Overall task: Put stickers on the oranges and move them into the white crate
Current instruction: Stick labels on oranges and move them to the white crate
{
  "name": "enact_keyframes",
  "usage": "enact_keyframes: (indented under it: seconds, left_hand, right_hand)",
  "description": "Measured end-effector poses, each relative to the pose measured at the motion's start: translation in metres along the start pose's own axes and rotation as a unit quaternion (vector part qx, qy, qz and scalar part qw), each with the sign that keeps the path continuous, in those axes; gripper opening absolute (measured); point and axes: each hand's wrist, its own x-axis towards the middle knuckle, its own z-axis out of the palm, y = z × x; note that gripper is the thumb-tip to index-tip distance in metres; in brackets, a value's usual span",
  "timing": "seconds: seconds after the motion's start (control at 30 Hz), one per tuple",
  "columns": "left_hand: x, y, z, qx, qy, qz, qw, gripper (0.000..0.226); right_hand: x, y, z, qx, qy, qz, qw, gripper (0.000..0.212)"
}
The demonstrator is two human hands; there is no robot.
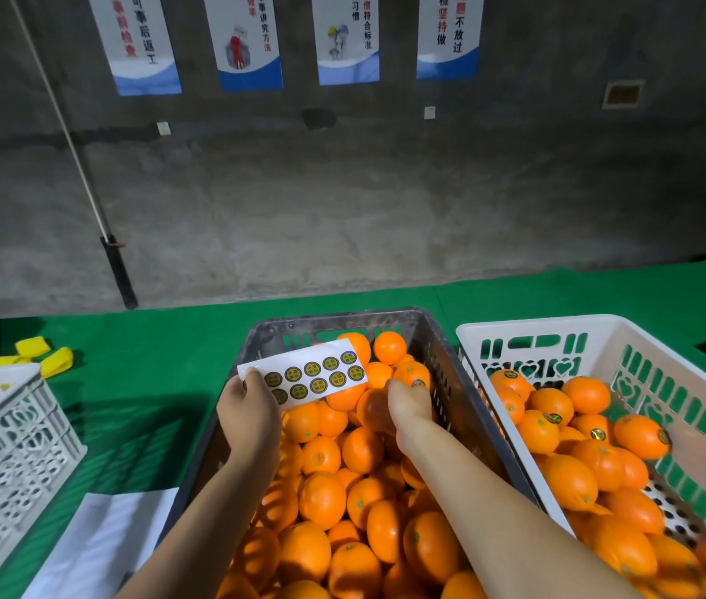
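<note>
Left hand (244, 408): held over the dark crate (442, 361); the sticker sheet (305, 373) is pinched at its near-left corner between thumb and fingers.
Sticker sheet: white backing, two rows of round gold-and-black stickers, held tilted above the oranges at the crate's far end.
Right hand (407, 402): lowered among the fruit in the dark crate, fingers curled onto an orange (413, 376) that bears a small sticker; whether the fruit is truly gripped or only pressed cannot be told, as the fingertips are hidden behind the hand.
Dark crate: set in the middle of the green cloth (148, 373), filled with a pile of oranges (333, 503), most seen without stickers.
White crate (601, 330): placed just beside the dark crate, on its right; partly filled with stickered oranges (558, 430), the perforated floor being visible on the right side.
Left edge: a second white crate (5, 447) is seen, well apart from the dark one, with yellow pieces (44, 354) lying beyond it.
Near left: white paper (96, 542) is laid on the cloth.
Background: a grey wall (364, 188) hung with four posters (247, 41).
</note>
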Motion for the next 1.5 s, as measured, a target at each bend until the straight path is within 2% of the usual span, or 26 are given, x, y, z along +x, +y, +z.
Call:
enact_keyframes:
  seconds: [0.13,0.4,0.5,0.53,0.6,0.7,0.77,0.83,0.9,1.0,1.13,1.27,1.5]
  left_hand:
    - [0.000,0.001,0.000,0.005,0.001,-0.001,1.000,0.030]
    - [-0.002,0.003,0.001,0.003,-0.025,-0.006,1.000,0.029]
    - [-0.004,0.002,0.001,0.000,-0.034,-0.008,0.999,0.029]
    - [-0.004,0.002,0.000,-0.001,-0.036,-0.008,0.999,0.029]
    - [-0.005,0.003,0.000,-0.003,-0.039,-0.011,0.999,0.029]
    - [-0.006,0.005,-0.002,-0.010,-0.044,-0.019,0.999,0.029]
    - [-0.007,0.007,-0.003,-0.013,-0.049,-0.019,0.999,0.029]
    - [-0.009,0.008,-0.003,-0.015,-0.054,-0.018,0.998,0.029]
    - [-0.009,0.009,-0.003,-0.011,-0.054,-0.020,0.998,0.029]
    - [-0.008,0.010,-0.001,-0.010,-0.053,-0.021,0.998,0.029]
    - [-0.007,0.010,0.000,-0.007,-0.052,-0.027,0.998,0.029]
    - [-0.009,0.010,0.000,0.002,-0.051,-0.025,0.998,0.030]
    - [-0.012,0.013,-0.002,0.009,-0.055,-0.006,0.998,0.030]
  right_hand:
    - [0.002,0.000,-0.005,0.043,-0.016,0.039,0.998,0.051]
    - [0.007,-0.004,0.001,0.066,-0.035,0.098,0.992,0.056]
    - [0.008,-0.008,0.000,0.062,-0.078,0.122,0.987,0.028]
    - [0.008,-0.008,-0.001,0.046,-0.083,0.116,0.989,0.028]
    - [0.005,-0.011,0.000,-0.003,-0.064,0.100,0.993,0.038]
    - [0.003,-0.015,0.004,-0.142,-0.038,0.030,0.989,0.055]
    - [0.002,-0.012,0.003,-0.250,-0.031,-0.020,0.968,0.063]
    - [0.004,-0.004,-0.001,-0.368,-0.032,-0.057,0.928,0.064]
    - [0.004,0.002,-0.002,-0.422,-0.051,-0.075,0.902,0.063]
    - [-0.001,0.009,0.002,-0.442,-0.062,-0.108,0.889,0.073]
    - [-0.009,0.010,0.002,-0.433,-0.006,-0.171,0.885,0.097]
    - [-0.007,0.006,-0.006,-0.399,-0.030,-0.133,0.907,0.097]
    - [0.001,0.005,-0.012,-0.364,-0.055,-0.138,0.920,0.099]
